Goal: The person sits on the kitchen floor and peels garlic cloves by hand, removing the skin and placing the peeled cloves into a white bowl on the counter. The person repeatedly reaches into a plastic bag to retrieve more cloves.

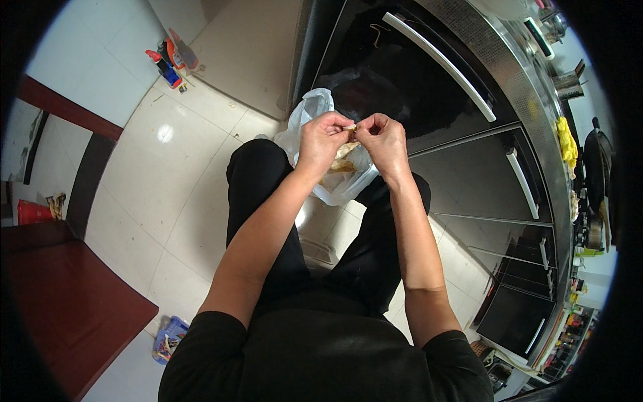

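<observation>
Between the fingertips of both hands is a small pale and brownish piece of food [350, 128], possibly a garlic clove; the fingers hide much of it. My left hand [321, 143] pinches it from the left side. From the right, my right hand [386, 145] brings thumb and forefinger together at its edge. Directly below the hands, between my knees, a white translucent plastic bag [329, 195] gapes upward, apparently lining a bin. Inside it lie crumpled yellowish-brown scraps [344, 165], too indistinct to name.
Black cabinet fronts [472, 171] with metal handles stand close on my right, under a steel-edged counter holding a yellow cloth [567, 143] and a black pan [595, 166]. Cleaning bottles [168, 68] stand by the wall ahead left. A dark red wooden surface [75, 306] and blue basket [170, 337] lie left.
</observation>
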The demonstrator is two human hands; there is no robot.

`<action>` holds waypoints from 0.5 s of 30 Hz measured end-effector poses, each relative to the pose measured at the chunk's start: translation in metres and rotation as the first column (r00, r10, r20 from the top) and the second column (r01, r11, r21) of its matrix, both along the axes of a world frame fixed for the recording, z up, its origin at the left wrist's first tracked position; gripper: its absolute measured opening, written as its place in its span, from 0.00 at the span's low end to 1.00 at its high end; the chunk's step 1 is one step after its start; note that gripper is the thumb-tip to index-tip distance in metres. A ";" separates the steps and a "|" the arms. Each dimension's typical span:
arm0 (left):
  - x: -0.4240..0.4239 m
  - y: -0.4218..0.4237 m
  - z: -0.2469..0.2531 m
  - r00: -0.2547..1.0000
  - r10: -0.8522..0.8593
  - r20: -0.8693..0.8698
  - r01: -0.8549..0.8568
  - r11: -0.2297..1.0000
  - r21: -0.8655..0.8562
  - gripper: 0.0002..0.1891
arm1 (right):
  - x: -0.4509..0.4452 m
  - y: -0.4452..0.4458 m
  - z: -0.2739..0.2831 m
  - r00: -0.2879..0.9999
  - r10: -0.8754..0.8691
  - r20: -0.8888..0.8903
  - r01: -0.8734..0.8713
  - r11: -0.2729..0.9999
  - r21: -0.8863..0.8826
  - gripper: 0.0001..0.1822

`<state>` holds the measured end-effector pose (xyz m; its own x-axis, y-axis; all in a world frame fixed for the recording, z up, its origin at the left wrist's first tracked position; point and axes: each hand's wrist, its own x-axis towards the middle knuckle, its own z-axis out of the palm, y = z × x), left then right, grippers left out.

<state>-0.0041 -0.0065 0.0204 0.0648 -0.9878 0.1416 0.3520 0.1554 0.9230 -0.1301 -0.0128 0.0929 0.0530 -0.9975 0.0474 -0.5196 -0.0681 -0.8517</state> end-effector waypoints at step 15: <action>0.008 -0.004 0.011 0.903 -0.018 -0.429 0.059 0.995 0.084 0.10 | -0.017 0.001 -0.027 0.898 -0.176 0.403 0.100 0.974 0.202 0.05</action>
